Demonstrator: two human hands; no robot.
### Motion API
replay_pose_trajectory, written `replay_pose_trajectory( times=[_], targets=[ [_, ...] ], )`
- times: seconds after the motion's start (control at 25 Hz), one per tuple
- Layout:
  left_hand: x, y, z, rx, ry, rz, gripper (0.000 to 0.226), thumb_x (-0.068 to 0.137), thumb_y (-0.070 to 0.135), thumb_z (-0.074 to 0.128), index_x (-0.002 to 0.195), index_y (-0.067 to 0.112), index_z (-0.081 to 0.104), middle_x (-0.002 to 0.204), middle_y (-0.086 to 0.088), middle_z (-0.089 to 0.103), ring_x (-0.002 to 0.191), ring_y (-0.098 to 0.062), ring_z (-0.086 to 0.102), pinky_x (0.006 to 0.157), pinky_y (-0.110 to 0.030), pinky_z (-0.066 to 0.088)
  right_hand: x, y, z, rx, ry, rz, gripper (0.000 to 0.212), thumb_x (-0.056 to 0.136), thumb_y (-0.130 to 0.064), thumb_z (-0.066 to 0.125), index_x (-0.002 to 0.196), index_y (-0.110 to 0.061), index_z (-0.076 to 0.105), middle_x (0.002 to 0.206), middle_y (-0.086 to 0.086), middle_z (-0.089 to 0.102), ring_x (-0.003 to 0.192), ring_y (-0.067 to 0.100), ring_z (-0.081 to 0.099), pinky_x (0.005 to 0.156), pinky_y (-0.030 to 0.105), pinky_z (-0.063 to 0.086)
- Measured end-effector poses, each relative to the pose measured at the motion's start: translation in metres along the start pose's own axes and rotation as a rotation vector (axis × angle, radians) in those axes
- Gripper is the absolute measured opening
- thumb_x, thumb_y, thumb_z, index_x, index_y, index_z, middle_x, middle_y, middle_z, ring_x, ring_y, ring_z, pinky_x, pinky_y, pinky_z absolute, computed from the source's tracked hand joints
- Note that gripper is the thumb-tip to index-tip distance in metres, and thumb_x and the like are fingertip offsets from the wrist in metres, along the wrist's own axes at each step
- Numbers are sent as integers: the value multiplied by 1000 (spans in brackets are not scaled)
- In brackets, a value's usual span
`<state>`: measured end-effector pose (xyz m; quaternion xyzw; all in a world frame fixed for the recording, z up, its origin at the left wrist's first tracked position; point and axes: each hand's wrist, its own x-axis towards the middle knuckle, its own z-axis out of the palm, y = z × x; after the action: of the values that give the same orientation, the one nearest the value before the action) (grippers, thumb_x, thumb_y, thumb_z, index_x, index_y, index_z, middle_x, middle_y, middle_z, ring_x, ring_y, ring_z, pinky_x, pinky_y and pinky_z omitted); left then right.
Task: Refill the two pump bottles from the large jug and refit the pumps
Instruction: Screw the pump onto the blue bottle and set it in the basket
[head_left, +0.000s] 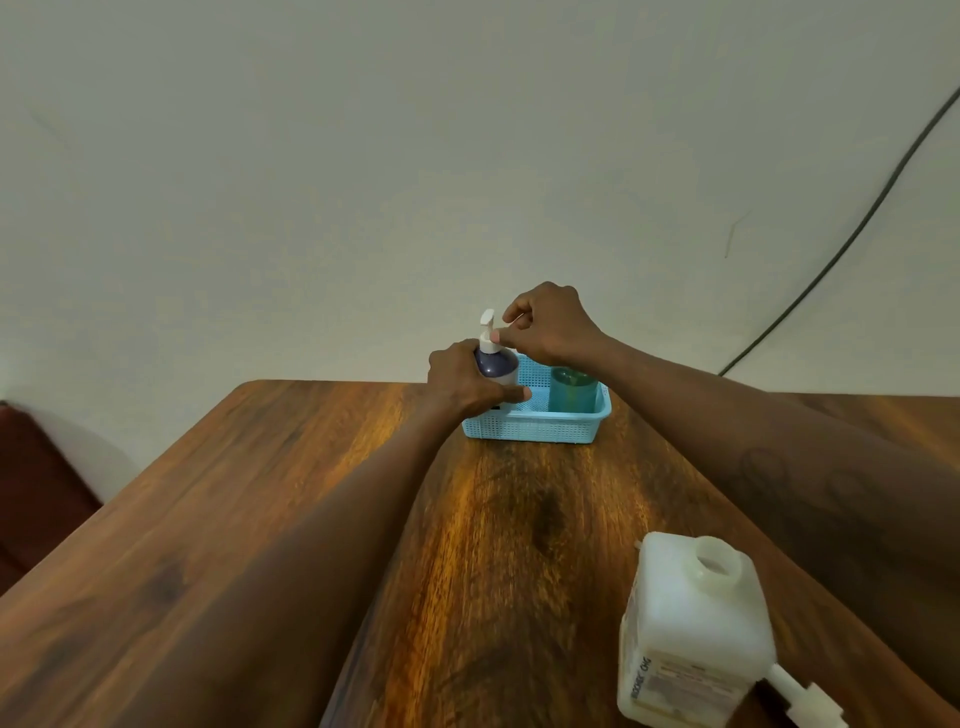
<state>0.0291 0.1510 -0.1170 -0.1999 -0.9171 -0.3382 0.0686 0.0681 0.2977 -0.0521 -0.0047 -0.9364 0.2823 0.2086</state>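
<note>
**Item 1, dark pump bottle** (496, 364): stands at the left end of the blue basket (530, 428) at the far edge of the wooden table (260, 519). The left hand (462, 382) wraps its body. We judge it smooth, rigid plastic, light, and slippery if wet, so it is best held low round the waist.

**Item 2, white pump** (486, 332): seated on that bottle. The right hand (550, 325) pinches its collar with thumb and curled fingers. The collar is the part to turn, since the thin stem would flex.

**Item 3, teal bottle** (573, 395): at the right end of the basket, apparently without a pump, though the view is small.

**Item 4, large jug** (691, 623): near us, neck uncapped. We expect it to be heavy and prone to sloshing, so it should be gripped by the body with both hands.

**Item 5, loose pump** (802, 691): lies just beside the jug.
</note>
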Motion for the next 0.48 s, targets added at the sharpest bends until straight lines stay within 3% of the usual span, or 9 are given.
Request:
replay_pose_trajectory(
  times=[0.16,0.36,0.48],
  targets=[
    [-11,6,-23,67,-43,-126,86,65,59,90,126,10,56,115,-6,65,95,-17,57,78,-30,47,-28,-8,-23,0,-9,-14,33,81,-30,84,108,-12,79,101,2,77,77,5,65,70,14,49],
    [-72,18,-59,90,3,-93,89,76,52,86,145,8,51,146,-13,56,130,-28,54,99,-36,48,-80,-15,-64,36,5,28,33,82,-25,84,112,-11,77,107,5,78,87,11,68,84,23,56],
    [-113,29,-75,11,-55,10,88,78,62,80,147,16,53,147,-9,58,128,-25,58,89,-28,50,-118,-18,-80,47,3,57,34,83,-24,84,113,-11,77,115,6,76,94,14,69,86,24,58]
  ],
)
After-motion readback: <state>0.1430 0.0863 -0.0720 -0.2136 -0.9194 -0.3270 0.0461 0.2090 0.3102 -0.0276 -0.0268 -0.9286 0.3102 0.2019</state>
